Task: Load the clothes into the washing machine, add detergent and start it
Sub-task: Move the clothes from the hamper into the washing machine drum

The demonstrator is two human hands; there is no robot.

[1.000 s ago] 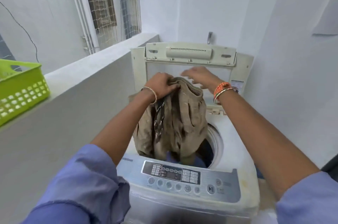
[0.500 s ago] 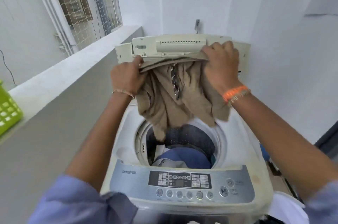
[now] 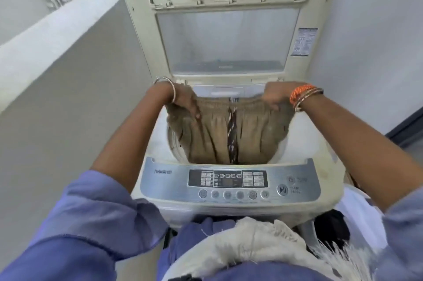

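Note:
A tan garment with a dark drawstring (image 3: 229, 134) hangs by its waistband down into the drum of the top-loading washing machine (image 3: 160, 180). My left hand (image 3: 186, 102) grips the waistband's left end and my right hand (image 3: 274, 97) grips its right end, both just above the drum's back rim. The machine's lid (image 3: 226, 35) stands upright and open behind my hands. The garment fills the opening and hides the drum's inside. The grey control panel (image 3: 229, 182) with a row of round buttons faces me below the opening.
A grey parapet wall with a white top (image 3: 57, 35) runs along the left of the machine. A white wall (image 3: 377, 28) stands close on the right. More clothes, cream and blue (image 3: 247, 241), are piled low in front of the machine near my body.
My hands have spread the tan garment wide by its waistband and lowered it from in front of the lid into the drum opening. My head has tilted down toward the machine.

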